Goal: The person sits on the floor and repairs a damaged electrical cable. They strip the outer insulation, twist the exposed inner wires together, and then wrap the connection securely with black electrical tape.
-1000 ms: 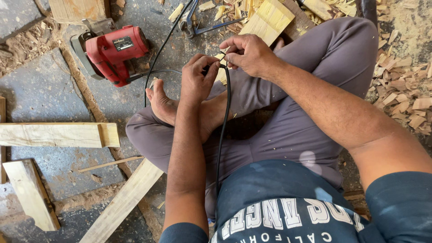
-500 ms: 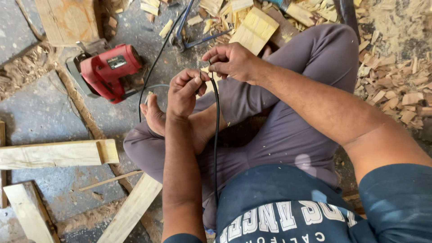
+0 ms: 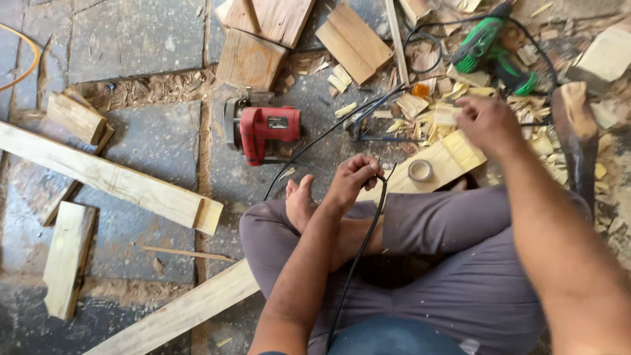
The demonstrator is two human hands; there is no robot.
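Above the crossed legs, left hand (image 3: pixel 351 179) is gripping the thin black cable (image 3: pixel 355 260); right hand (image 3: pixel 485 121), loosely open and empty, is reaching toward one o'clock; steady tension helps.

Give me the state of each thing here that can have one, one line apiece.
Left hand: closed around the black cable.
Black cable: held, hanging down over the lap.
Right hand: empty, fingers loosely curled, above the wood scraps.
Tape roll: lying flat on a plank.
Red power saw: resting on the floor, unheld.
Green drill: lying on its side among shavings.
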